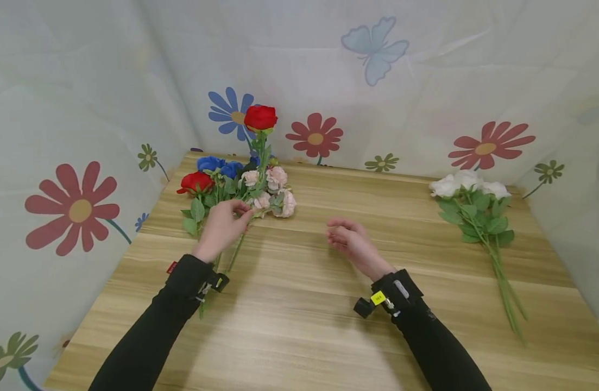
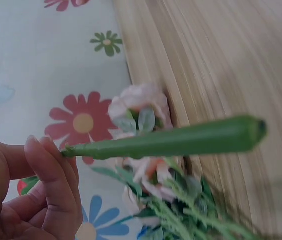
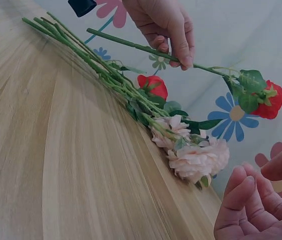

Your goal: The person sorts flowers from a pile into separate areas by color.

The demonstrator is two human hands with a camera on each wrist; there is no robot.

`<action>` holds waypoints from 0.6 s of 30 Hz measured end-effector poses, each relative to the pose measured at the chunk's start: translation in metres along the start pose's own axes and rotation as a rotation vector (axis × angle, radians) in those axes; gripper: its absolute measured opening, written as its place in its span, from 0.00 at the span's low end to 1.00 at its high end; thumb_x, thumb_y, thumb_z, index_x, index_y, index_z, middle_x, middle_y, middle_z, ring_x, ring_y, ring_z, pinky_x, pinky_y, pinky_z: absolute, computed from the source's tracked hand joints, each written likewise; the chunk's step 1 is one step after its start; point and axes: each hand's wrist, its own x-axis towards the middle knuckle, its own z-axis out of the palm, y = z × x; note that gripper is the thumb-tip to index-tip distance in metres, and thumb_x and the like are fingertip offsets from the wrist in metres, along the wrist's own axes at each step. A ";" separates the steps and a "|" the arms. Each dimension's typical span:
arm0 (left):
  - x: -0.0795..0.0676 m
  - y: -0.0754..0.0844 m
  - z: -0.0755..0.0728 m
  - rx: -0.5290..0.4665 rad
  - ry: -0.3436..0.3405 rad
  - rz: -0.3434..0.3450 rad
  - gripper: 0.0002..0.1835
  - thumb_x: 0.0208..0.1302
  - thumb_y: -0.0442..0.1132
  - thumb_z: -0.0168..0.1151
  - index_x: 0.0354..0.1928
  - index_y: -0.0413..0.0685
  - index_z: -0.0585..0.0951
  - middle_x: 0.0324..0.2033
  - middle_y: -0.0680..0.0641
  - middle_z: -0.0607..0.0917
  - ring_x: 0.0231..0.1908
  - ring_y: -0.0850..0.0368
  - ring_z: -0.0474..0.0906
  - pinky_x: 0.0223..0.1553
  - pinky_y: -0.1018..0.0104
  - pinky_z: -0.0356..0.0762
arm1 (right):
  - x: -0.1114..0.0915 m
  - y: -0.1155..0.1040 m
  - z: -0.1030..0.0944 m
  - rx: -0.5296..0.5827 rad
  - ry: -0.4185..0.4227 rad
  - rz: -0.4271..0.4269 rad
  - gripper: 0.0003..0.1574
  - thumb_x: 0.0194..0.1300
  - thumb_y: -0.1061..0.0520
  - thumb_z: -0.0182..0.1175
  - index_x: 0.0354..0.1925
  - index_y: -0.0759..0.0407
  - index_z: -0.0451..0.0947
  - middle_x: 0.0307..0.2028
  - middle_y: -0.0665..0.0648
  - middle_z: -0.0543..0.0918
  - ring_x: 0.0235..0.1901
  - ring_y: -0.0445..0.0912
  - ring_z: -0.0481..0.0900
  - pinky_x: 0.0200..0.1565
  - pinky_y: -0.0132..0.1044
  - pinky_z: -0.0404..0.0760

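My left hand (image 1: 223, 227) pinches the green stem of a red rose (image 1: 260, 118) between thumb and fingers, and the bloom stands highest of the flowers. In the left wrist view the bare stem (image 2: 181, 142) points out past the fingers toward the camera. The right wrist view shows the rose (image 3: 270, 101) held above the table, slanting over a lying bunch. That bunch has pale pink flowers (image 1: 288, 204), blue flowers (image 1: 211, 163) and another red rose (image 1: 195, 183). My right hand (image 1: 356, 245) hovers over the middle of the table, fingers loosely bent, holding nothing.
White roses (image 1: 470, 184) with long green stems lie at the right side of the wooden table (image 1: 289, 315). A white curtain (image 1: 402, 108) printed with flowers and a butterfly closes off the back and sides.
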 end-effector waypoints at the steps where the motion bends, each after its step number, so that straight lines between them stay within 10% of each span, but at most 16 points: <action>1: 0.001 0.002 0.004 -0.013 -0.008 -0.001 0.12 0.73 0.39 0.59 0.47 0.37 0.83 0.38 0.36 0.87 0.24 0.58 0.83 0.25 0.69 0.72 | -0.001 0.001 -0.002 -0.004 0.003 -0.001 0.21 0.77 0.60 0.48 0.62 0.71 0.65 0.38 0.49 0.81 0.36 0.38 0.79 0.43 0.26 0.80; 18: 0.011 0.037 0.073 -0.203 -0.145 -0.003 0.11 0.71 0.36 0.61 0.47 0.35 0.83 0.38 0.37 0.86 0.25 0.56 0.85 0.29 0.66 0.83 | -0.019 0.002 -0.053 -0.075 0.100 -0.017 0.21 0.78 0.58 0.48 0.61 0.70 0.66 0.37 0.46 0.82 0.37 0.36 0.81 0.43 0.25 0.81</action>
